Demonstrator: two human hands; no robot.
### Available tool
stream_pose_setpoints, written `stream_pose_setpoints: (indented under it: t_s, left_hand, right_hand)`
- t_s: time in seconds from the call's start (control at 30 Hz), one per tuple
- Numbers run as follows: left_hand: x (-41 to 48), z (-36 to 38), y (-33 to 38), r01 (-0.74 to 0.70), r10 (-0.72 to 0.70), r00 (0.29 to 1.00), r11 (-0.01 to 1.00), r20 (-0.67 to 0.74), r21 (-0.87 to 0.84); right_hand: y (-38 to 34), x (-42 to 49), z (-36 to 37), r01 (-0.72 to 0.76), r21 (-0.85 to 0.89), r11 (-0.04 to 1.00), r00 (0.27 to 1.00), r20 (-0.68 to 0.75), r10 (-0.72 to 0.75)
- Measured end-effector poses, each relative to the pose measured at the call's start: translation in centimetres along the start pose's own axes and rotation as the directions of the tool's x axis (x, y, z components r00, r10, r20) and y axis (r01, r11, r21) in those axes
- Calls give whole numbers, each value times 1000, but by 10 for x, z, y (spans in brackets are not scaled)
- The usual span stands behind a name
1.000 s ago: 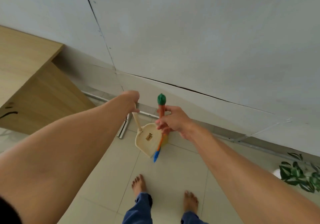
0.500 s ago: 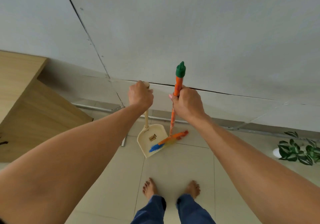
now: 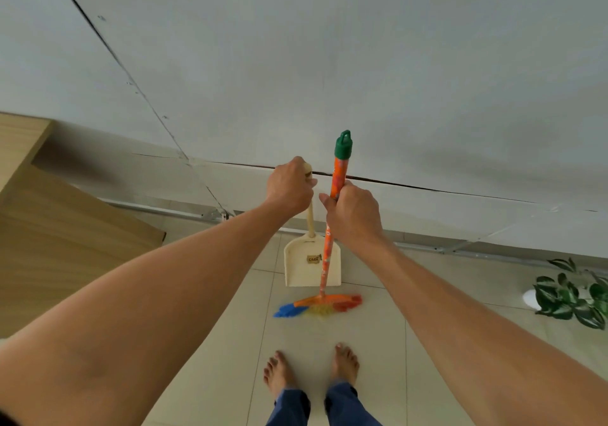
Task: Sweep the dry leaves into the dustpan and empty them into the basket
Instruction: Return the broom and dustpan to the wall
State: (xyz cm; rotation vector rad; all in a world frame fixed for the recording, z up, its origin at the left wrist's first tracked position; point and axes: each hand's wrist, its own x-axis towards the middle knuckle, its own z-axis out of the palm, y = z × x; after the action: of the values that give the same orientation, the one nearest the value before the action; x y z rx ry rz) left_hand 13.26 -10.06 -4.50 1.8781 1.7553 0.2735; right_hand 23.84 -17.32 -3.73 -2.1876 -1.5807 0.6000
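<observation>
Since half a second ago the broom [image 3: 326, 257] head has swung off the dustpan [image 3: 301, 272] and lies level just below its mouth. Both handles are partly hidden inside the fists; the desk [image 3: 49, 234], left of the left hand [image 3: 289, 188], is cut off by the frame. Left hand grips the dustpan's handle top, pan hanging below it; right hand [image 3: 354, 211], just beside, wraps the broom's stick, arms outstretched.

The broom [image 3: 325, 261] is seen with an orange handle flecked in paler spots, a green cap [image 3: 343, 146] and bristles [image 3: 316, 309] banded blue, yellow and red. The dustpan [image 3: 300, 274] is coloured cream, with a brown label [image 3: 314, 259]. The floor [image 3: 329, 332] is tiled in pale beige
</observation>
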Motion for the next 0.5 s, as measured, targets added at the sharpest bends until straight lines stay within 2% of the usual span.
stream_pose_setpoints:
  t_s: [0.23,0.4,0.5]
  left_hand:
    - [37,15,7,-6,0,998,996,-64,-92]
    - [56,11,15,-46,40,993,997,-112,-58]
    - [64,10,18,-79,76,992,997,-103,-24]
  right_hand:
    - [11,48,3,53,67,996,998,-37,-50]
    - [16,82,11,12,-30,999,1000,0,-12]
    - [16,99,21,-11,-32,999,1000,16,11]
